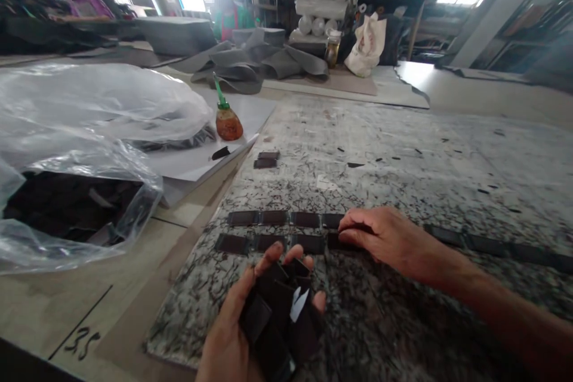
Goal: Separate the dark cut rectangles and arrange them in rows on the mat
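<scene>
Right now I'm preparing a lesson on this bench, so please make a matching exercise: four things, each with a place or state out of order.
1. Left hand
2. Right hand
3. Green-spouted bottle
4. Clear plastic bag

A. On the white sheet
B. Down at the laid-out rectangles
C. At the left edge, dark contents showing
D. Cupped around loose dark pieces

Pairs: 1-D, 2-B, 3-A, 4-C

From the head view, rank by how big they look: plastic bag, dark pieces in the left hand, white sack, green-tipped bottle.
1. Plastic bag
2. Dark pieces in the left hand
3. White sack
4. Green-tipped bottle
The sack stands farther back than the bottle, so true sizes may differ.
</scene>
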Motion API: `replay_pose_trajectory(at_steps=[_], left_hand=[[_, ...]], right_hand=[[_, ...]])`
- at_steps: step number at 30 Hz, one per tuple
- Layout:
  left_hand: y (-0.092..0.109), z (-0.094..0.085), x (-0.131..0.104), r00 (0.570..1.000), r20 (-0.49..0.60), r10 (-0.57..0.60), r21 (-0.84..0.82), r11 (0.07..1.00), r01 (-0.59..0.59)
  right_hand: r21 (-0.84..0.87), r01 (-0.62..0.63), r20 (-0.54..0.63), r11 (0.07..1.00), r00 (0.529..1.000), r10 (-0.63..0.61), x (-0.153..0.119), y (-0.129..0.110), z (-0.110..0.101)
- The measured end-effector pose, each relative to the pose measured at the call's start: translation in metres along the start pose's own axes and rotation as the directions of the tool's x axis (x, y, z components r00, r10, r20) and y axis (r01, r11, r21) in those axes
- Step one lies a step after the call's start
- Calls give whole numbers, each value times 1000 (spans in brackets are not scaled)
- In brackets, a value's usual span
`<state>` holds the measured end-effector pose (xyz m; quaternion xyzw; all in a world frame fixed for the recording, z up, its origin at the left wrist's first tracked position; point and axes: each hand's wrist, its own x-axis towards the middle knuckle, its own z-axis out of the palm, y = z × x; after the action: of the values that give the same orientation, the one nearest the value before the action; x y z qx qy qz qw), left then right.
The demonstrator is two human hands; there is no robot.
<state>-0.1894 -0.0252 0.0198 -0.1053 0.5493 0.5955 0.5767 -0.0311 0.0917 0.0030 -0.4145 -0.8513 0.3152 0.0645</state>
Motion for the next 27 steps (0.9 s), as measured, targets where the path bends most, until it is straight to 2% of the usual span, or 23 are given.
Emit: replay_pose_trajectory(at_steps=[3, 7, 13, 16, 21, 27], left_hand=[[-3, -2, 5, 999, 29, -27, -61, 998, 29], [-8, -2, 8, 993, 87, -86, -133, 986, 97], [-14, -2, 6, 976, 194, -100, -198, 970, 139], [-15, -5, 5, 969, 228, -100, -202, 968, 147], [-15, -13, 5, 978, 188, -86, -189, 974, 122], [-15, -14, 4, 972, 223, -79, -161, 980, 117]], right_hand=[[-43, 11, 8, 999, 1000, -10, 3, 0, 2], [-185, 32, -4, 982, 999, -33, 2, -1, 6], [-370, 0, -55, 929, 998, -22, -1, -2, 10], [-366, 18, -52, 930, 998, -39, -1, -1, 13], [-314, 30, -88, 949, 994, -61, -5, -4, 8], [-195, -4, -324, 981, 944, -61, -20, -15, -21]])
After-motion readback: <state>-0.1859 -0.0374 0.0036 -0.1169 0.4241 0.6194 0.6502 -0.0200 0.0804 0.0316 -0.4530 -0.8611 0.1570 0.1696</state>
